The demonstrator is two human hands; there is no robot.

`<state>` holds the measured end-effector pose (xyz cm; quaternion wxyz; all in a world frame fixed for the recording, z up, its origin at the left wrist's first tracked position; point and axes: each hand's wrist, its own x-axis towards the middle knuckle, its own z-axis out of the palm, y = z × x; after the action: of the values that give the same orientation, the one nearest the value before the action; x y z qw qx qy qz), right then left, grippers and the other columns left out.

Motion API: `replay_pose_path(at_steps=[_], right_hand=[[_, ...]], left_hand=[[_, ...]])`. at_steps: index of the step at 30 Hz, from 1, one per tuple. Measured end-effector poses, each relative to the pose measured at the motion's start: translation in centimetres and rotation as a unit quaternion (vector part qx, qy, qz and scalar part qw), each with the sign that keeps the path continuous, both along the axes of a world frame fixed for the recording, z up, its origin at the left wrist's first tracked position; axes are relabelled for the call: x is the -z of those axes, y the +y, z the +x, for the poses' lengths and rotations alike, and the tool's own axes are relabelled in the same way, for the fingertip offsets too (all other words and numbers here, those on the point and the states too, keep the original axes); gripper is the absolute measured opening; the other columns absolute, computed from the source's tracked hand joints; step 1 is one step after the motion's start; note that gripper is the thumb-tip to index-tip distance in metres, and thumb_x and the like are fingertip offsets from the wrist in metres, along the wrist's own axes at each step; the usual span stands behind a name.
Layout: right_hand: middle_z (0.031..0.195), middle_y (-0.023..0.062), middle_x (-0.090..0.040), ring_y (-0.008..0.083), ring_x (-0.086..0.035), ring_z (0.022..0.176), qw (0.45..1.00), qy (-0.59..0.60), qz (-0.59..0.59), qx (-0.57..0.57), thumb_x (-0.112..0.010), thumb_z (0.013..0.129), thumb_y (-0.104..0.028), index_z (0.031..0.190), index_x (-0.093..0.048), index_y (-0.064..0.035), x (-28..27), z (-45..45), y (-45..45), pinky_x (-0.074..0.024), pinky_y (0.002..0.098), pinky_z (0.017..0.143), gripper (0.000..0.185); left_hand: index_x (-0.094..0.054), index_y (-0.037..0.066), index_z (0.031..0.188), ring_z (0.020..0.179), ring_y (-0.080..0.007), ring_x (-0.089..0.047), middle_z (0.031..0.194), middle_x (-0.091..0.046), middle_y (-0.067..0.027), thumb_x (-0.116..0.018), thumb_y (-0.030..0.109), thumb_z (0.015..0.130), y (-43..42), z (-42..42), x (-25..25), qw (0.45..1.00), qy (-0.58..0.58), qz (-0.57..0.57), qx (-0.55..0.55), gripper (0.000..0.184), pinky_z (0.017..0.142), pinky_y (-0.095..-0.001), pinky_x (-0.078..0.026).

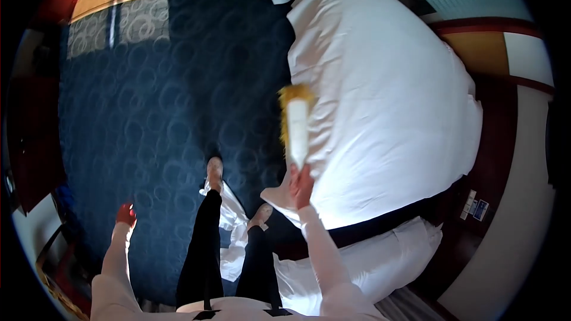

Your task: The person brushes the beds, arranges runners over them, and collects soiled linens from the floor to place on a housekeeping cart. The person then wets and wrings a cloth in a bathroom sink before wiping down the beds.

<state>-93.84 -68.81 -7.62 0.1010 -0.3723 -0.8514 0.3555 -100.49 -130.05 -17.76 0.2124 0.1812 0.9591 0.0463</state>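
Closest in there's a puffy white fabric bundle [375,258], looks like bedding, lying by the right forearm, with the wearer's black-trousered legs [202,238] next to it. The left hand [125,215] hangs out over the floor, and it's too small and dark for me to tell if the fingers are curled or spread. A crumpled white cloth [235,223] lies on the floor around the feet. The right hand [302,185] is wrapped around the handle end of a white brush with shaggy golden-yellow bristles [298,125], kinda blurry, right over the near side edge of a big bed covered in a rumpled white sheet [386,113]; can't tell if it's touching. Past that, dark blue circle-patterned carpet [143,95] runs back to a sunlit patch [119,24].
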Motion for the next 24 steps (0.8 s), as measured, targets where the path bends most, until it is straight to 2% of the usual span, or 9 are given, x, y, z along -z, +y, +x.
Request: replay_pose_path(at_steps=[2,4,6,12,14,17,20,22,24], right_hand=[[0.051,0.0025,-0.044,0.0134,-0.044,0.039,0.994,0.018,-0.041,0.098,-0.048,0.089,-0.031,0.077,-0.052,-0.0066,1.3,-3.5,4.0,-0.0310,0.0243,0.034,0.027],[0.052,0.0064,-0.047,0.0177,-0.046,0.041,0.964,-0.230,-0.094,0.091,-0.050,0.086,-0.036,0.077,-0.052,-0.0023,10.2,0.4,7.8,-0.0338,0.0311,0.035,0.035],[0.054,0.0103,-0.049,0.0219,-0.049,0.043,0.789,-0.515,-0.334,0.031,-0.052,0.083,-0.042,0.077,-0.052,0.0021,21.2,7.9,11.2,-0.0365,0.0380,0.036,0.044],[0.052,0.0105,-0.050,0.0263,-0.049,0.039,0.888,-0.357,-0.289,0.021,-0.053,0.082,-0.040,0.085,-0.054,-0.0050,2.6,-5.7,2.3,-0.0383,0.0382,0.039,0.035],[0.060,0.0209,-0.054,0.0413,-0.054,0.059,0.991,-0.054,0.010,-0.122,-0.046,0.086,-0.041,0.082,-0.044,-0.0050,4.6,-10.1,4.2,-0.0438,0.0442,0.049,0.037],[0.065,0.0238,-0.054,0.0455,-0.051,0.065,0.995,0.061,-0.029,-0.074,-0.042,0.089,-0.038,0.086,-0.043,-0.0069,-3.4,-23.0,9.7,-0.0416,0.0495,0.055,0.031],[0.070,0.0246,-0.055,0.0457,-0.052,0.069,0.998,-0.038,-0.042,0.018,-0.038,0.091,-0.034,0.090,-0.046,-0.0052,-1.4,-29.1,15.2,-0.0411,0.0517,0.060,0.030],[0.096,0.0177,-0.061,0.0330,-0.056,0.095,0.991,-0.125,0.044,0.002,-0.044,0.086,-0.025,0.106,-0.054,-0.0059,18.8,-27.6,18.0,-0.0434,0.0390,0.085,0.029],[0.096,0.0151,-0.062,0.0302,-0.056,0.097,0.969,-0.233,-0.047,-0.067,-0.048,0.083,-0.034,0.104,-0.057,-0.0058,17.0,-22.1,16.8,-0.0431,0.0361,0.084,0.036]], left_hand=[[-0.059,0.006,0.093,0.070,-0.0276,-0.059,0.073,-0.059,-0.0138,-0.052,0.007,0.073,1.2,-0.7,-2.0,0.969,-0.183,-0.166,-0.031,0.021,0.060,-0.0359,-0.048],[-0.060,0.006,0.091,0.069,-0.0264,-0.060,0.070,-0.059,-0.0133,-0.055,0.010,0.072,2.2,0.1,-0.7,0.938,-0.317,-0.076,-0.121,0.020,0.059,-0.0348,-0.048],[-0.060,0.006,0.092,0.069,-0.0246,-0.061,0.073,-0.062,-0.0124,-0.059,0.012,0.072,6.4,0.9,-1.4,0.947,-0.294,0.042,-0.121,0.022,0.058,-0.0336,-0.048],[-0.061,0.010,0.098,0.077,-0.0277,-0.062,0.085,-0.064,-0.0123,-0.059,0.022,0.075,17.3,0.4,-1.4,0.919,-0.316,0.143,-0.186,0.025,0.067,-0.0350,-0.049],[-0.061,0.009,0.097,0.075,-0.0265,-0.062,0.084,-0.064,-0.0127,-0.058,0.023,0.076,18.5,-0.9,0.5,0.911,-0.338,0.154,-0.179,0.026,0.067,-0.0349,-0.049],[-0.060,0.007,0.098,0.071,-0.0237,-0.063,0.083,-0.064,-0.0131,-0.058,0.021,0.076,23.2,-6.3,-0.1,0.901,-0.359,0.152,-0.191,0.027,0.064,-0.0344,-0.050],[-0.059,0.005,0.100,0.066,-0.0205,-0.062,0.080,-0.063,-0.0125,-0.057,0.017,0.076,28.6,-13.1,-1.8,0.901,-0.349,0.151,-0.208,0.027,0.058,-0.0329,-0.050],[-0.058,0.005,0.101,0.064,-0.0188,-0.061,0.079,-0.063,-0.0118,-0.056,0.015,0.077,32.2,-17.1,-2.5,0.900,-0.343,0.158,-0.216,0.027,0.055,-0.0317,-0.050],[-0.057,0.003,0.102,0.062,-0.0182,-0.061,0.079,-0.062,-0.0112,-0.054,0.013,0.078,34.7,-21.7,-3.8,0.900,-0.342,0.168,-0.213,0.025,0.052,-0.0291,-0.049]])
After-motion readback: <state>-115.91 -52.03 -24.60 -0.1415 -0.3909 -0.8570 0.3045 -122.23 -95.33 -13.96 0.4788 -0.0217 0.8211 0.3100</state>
